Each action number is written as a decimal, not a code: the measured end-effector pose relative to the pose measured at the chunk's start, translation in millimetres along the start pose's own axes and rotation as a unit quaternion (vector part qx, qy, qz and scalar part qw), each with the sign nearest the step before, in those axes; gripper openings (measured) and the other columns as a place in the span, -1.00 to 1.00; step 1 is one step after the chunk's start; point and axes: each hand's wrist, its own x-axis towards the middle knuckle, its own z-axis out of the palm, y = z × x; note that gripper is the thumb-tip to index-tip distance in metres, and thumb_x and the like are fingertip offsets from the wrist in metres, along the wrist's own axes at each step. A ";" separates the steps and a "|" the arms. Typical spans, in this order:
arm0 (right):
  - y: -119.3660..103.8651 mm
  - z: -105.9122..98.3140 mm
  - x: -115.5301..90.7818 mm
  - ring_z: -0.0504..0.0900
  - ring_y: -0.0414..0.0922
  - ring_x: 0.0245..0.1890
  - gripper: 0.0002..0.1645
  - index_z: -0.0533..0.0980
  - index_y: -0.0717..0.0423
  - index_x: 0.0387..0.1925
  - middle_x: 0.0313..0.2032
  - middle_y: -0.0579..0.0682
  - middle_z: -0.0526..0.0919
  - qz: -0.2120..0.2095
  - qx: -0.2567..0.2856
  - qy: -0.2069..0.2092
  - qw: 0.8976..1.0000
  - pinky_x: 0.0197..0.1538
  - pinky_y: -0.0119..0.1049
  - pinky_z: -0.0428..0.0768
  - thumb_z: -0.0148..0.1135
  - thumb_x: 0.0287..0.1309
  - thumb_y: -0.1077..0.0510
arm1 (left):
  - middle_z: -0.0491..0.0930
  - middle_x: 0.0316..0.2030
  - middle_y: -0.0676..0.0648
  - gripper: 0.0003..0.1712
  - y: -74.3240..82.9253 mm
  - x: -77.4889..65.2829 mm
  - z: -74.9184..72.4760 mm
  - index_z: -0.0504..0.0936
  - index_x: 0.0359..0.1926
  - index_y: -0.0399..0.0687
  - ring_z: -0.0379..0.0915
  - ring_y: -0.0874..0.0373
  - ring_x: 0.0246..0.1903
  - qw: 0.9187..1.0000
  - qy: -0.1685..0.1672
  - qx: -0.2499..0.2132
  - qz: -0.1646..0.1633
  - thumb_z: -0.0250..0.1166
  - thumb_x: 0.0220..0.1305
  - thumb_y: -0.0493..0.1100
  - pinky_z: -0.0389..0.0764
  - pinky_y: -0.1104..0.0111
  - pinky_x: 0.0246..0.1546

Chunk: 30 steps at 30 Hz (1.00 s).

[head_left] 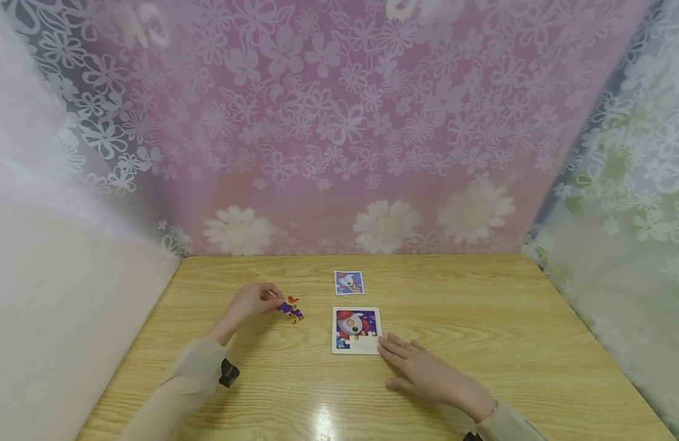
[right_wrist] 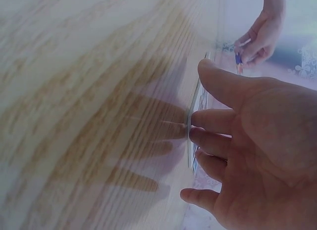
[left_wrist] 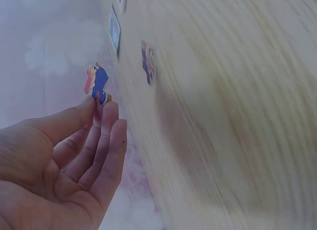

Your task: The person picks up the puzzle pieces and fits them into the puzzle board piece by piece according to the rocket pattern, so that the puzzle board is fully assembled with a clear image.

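My left hand [head_left: 253, 302] pinches a purple jigsaw puzzle piece [left_wrist: 98, 83] with orange and red parts between thumb and fingertips, lifted off the table in the left wrist view. Close by, another purple and orange puzzle piece [head_left: 297, 315] lies on the table; whether it is a single piece I cannot tell. A square puzzle board [head_left: 363, 347] with a white frame shows a rocket picture, its lower right part bare white. At the board's right edge, my right hand [head_left: 424, 369] rests with fingers extended, fingertips touching the frame in the right wrist view.
Behind the board lies a small square picture card [head_left: 349, 283] with a similar rocket. The wooden table [head_left: 471, 300] meets a pink flowered curtain [head_left: 317, 153] at the back, with pale sheets hanging on both sides.
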 end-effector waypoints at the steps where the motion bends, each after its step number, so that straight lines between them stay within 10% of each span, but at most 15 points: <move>1: -0.4 -0.5 0.0 0.16 0.19 0.51 -0.21 0.26 0.26 0.48 0.50 0.17 0.24 -0.001 -0.001 0.001 1.000 0.40 0.28 0.24 0.09 0.47 -0.16 | 0.73 -0.37 -0.08 -0.92 3.1 1.8 2.3 0.71 -0.22 -0.14 0.68 -0.16 -0.30 1.000 -0.002 -0.008 0.005 0.33 0.39 -0.21 0.70 0.13 -0.33; 30: -1.4 -2.3 0.6 0.16 0.19 0.51 -0.21 0.26 0.24 0.48 0.51 0.15 0.23 0.008 0.006 -0.006 1.000 0.38 0.31 0.25 0.08 0.47 -0.18 | 0.71 -0.35 0.07 -0.95 74.4 29.9 82.0 0.77 -0.27 -0.01 0.60 0.25 -0.34 0.989 -0.096 -0.009 0.114 0.39 0.35 -0.19 0.64 0.39 -0.24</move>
